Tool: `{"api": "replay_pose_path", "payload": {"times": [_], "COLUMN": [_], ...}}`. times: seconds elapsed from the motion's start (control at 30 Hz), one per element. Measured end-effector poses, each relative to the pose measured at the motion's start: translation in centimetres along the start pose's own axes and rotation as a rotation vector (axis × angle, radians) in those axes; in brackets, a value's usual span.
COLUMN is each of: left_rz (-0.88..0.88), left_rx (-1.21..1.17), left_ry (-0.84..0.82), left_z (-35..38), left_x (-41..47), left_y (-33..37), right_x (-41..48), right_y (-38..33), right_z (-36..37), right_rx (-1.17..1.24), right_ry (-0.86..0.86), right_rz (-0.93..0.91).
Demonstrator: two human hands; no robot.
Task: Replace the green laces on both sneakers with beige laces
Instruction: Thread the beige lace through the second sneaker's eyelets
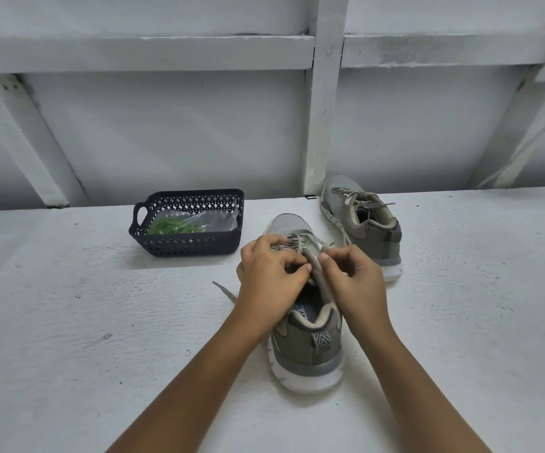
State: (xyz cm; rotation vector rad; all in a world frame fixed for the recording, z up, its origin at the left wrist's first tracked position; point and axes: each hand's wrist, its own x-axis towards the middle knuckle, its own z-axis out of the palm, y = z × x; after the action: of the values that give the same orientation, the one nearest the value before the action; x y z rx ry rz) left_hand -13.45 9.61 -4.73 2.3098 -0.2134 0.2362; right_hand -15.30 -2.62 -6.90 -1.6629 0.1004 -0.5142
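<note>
You pinched the beige lace [299, 240] with your left hand [269, 273] and right hand [351, 276] over the near sneaker [310, 341], with the laced second sneaker [362, 223] at 1 o'clock and bagged green laces [173, 226] in the basket [186, 247] at 10 o'clock.

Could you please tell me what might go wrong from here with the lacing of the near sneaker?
1. The left hand and right hand both pinch the lace near the top eyelets. Uneven pulls could leave its ends unequal, as one lace end trails loose across the table.
2. Nothing pins the sneaker down, so a hard tug might slide it.
</note>
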Motion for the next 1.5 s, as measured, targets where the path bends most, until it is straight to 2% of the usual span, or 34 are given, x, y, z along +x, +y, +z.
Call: {"api": "replay_pose_path", "payload": {"times": [0.2,0.5,0.73,0.93,1.0,1.07,1.1,1.2,1.23,1.3,1.37,1.4,1.43,1.5], "left_rz": [0.006,0.015,0.023,0.118,0.158,0.122,0.067,-0.099,-0.143,-0.192,-0.231,-0.257,-0.282,-0.299], "left_rx": [0.027,0.124,0.153,0.056,-0.032,-0.214,-0.401,-1.17,-1.328,-1.443,-1.417,-1.356,-1.227,-0.827], "left_ry": [-0.009,-0.019,-0.071,-0.012,0.074,0.126,0.113,0.019,0.014,0.032,-0.011,-0.083,-0.173,-0.339], "left_z": [0.0,-0.2,-0.1,-0.3,-0.9,-2.0,-2.8,-4.9,-5.4,-6.4,-7.7,-8.4,-9.1,-9.6], "left_x": [0.0,-0.1,0.1,-0.1,-0.4,-0.5,-0.5,0.0,0.2,0.5,0.9,1.0,1.1,1.0], "left_y": [0.1,0.6,0.7,0.2,0.0,0.0,0.0,-0.3,-0.6,-1.4,-2.4,-2.6,-2.8,-2.9], "right_x": [-0.1,0.1,-0.3,0.0,0.0,0.0,0.0,0.0,0.0,-0.1,-0.1,-0.2,-0.2,-0.3], "right_y": [0.2,0.2,0.0,-0.1,-0.2,-0.3,-0.2,-0.2,-0.2,-0.2,-0.3,-0.3,-0.3,-0.4], "right_z": [0.1,0.0,0.0,0.1,0.1,0.2,0.2,0.3,0.3,0.3,0.3,0.3,0.3,0.2], "right_rx": [-0.054,0.053,-0.05,0.062,0.081,0.101,0.106,0.101,0.104,0.109,0.126,0.135,0.139,0.138], "right_ry": [-0.011,0.011,0.002,-0.027,-0.016,-0.007,-0.005,-0.004,-0.003,0.0,-0.003,-0.006,-0.009,-0.024], "right_rz": [-0.015,0.127,0.002,0.135,0.152,0.156,0.159,0.165,0.164,0.161,0.164,0.166,0.164,0.156]}}
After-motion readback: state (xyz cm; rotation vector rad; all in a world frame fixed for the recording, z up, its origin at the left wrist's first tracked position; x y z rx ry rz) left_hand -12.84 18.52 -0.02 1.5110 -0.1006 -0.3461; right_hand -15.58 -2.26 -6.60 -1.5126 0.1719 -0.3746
